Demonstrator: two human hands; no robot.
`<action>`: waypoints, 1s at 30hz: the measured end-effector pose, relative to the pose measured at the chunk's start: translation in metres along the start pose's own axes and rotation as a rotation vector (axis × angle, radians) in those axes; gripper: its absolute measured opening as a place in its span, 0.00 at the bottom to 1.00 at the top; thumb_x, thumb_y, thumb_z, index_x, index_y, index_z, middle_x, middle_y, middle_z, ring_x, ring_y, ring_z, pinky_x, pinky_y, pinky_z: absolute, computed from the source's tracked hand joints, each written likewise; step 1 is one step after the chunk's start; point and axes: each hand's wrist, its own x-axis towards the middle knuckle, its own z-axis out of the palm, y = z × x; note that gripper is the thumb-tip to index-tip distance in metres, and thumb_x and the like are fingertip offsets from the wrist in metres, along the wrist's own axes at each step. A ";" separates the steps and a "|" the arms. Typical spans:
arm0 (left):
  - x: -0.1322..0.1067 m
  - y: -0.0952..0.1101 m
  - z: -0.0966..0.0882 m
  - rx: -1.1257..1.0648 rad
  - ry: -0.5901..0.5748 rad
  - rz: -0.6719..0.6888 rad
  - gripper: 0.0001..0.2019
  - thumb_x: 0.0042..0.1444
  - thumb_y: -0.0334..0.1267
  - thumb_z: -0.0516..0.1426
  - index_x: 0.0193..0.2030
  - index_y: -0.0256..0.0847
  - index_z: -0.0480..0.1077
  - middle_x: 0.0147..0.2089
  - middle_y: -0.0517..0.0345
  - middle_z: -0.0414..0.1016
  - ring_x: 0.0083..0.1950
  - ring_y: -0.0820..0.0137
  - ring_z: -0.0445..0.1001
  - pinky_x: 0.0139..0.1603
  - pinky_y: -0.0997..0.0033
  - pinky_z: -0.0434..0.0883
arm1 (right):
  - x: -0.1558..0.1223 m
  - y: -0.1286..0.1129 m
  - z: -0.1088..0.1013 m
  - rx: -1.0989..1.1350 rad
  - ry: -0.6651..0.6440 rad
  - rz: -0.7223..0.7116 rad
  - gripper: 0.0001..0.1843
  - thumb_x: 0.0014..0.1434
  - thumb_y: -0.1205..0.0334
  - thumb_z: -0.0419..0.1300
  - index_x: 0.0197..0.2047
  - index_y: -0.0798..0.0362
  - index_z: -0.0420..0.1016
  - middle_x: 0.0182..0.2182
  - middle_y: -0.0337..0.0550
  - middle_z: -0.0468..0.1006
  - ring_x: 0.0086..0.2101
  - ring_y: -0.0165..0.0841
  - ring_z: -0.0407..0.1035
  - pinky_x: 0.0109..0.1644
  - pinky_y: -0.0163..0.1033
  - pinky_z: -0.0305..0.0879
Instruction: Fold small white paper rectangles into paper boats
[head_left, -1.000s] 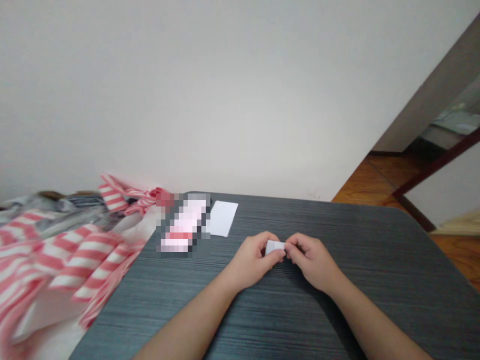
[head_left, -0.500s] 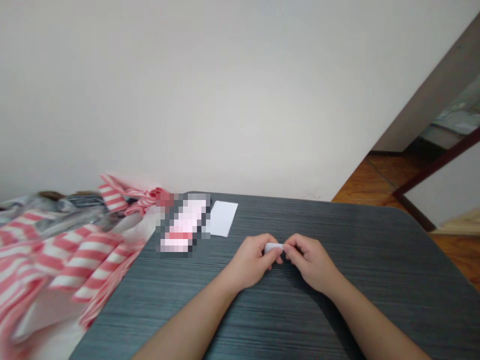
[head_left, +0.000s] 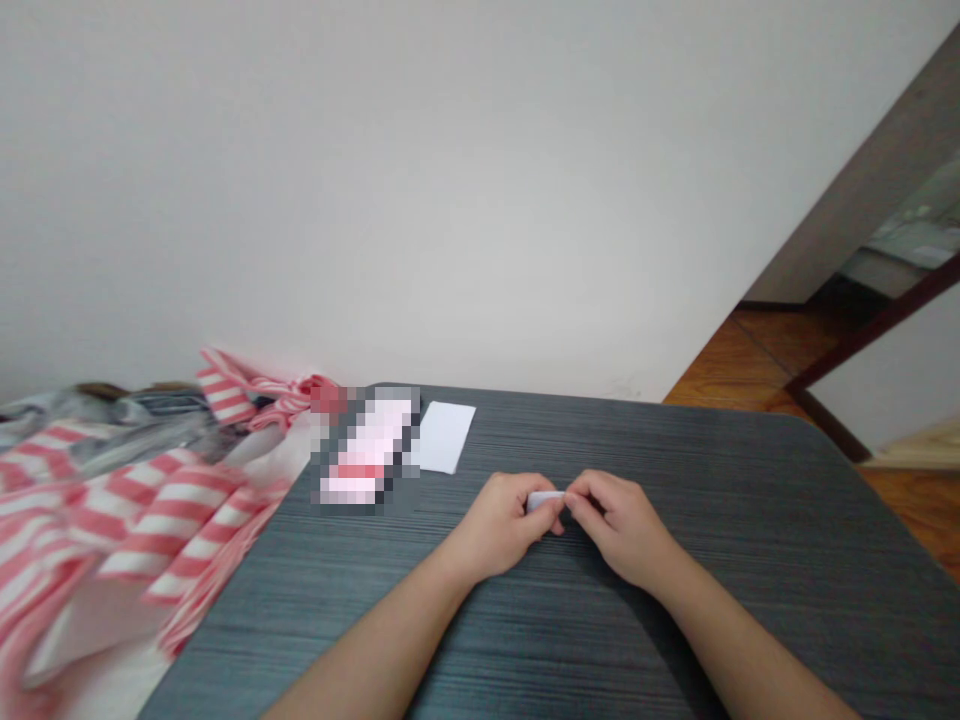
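Both hands meet above the dark grey wood-grain table [head_left: 697, 490]. Between their fingertips is a small folded piece of white paper [head_left: 543, 501], mostly hidden by the fingers. My left hand [head_left: 504, 526] pinches its left end, and my right hand [head_left: 618, 530] pinches the right end. Up the table from my hands lies a flat white paper sheet [head_left: 446, 437]. Beside that sheet is a pink, white and red item [head_left: 367, 450], pixelated so that I cannot tell what it is.
A pink-and-white striped cloth [head_left: 150, 520] lies in a heap beyond the table's left edge, with grey fabric [head_left: 142, 430] behind it. A white wall [head_left: 450, 200] stands behind the table. A wooden floor [head_left: 757, 365] shows to the right.
The folded paper sits slightly lower and looks thinner between my fingers. My hands have drawn a little closer around it and lowered slightly.
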 end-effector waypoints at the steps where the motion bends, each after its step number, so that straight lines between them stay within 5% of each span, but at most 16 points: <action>1: 0.000 0.000 0.000 0.003 0.000 -0.003 0.16 0.61 0.42 0.53 0.28 0.37 0.75 0.25 0.57 0.76 0.26 0.73 0.70 0.28 0.77 0.62 | 0.000 0.000 0.000 0.002 -0.002 0.001 0.12 0.64 0.65 0.54 0.28 0.51 0.70 0.25 0.38 0.74 0.27 0.31 0.68 0.32 0.34 0.60; 11: 0.002 -0.006 0.005 -0.173 -0.011 -0.064 0.12 0.61 0.42 0.54 0.32 0.36 0.72 0.29 0.56 0.78 0.25 0.75 0.69 0.27 0.77 0.65 | -0.002 0.003 0.000 0.058 0.071 0.095 0.10 0.63 0.63 0.55 0.29 0.52 0.69 0.23 0.37 0.72 0.26 0.31 0.66 0.31 0.34 0.59; 30: 0.001 -0.004 0.004 -0.059 -0.011 -0.065 0.17 0.63 0.44 0.52 0.27 0.37 0.71 0.24 0.59 0.74 0.24 0.75 0.68 0.26 0.77 0.62 | -0.002 0.002 0.001 0.174 0.081 0.166 0.11 0.63 0.63 0.54 0.28 0.52 0.69 0.22 0.36 0.69 0.25 0.30 0.64 0.31 0.34 0.58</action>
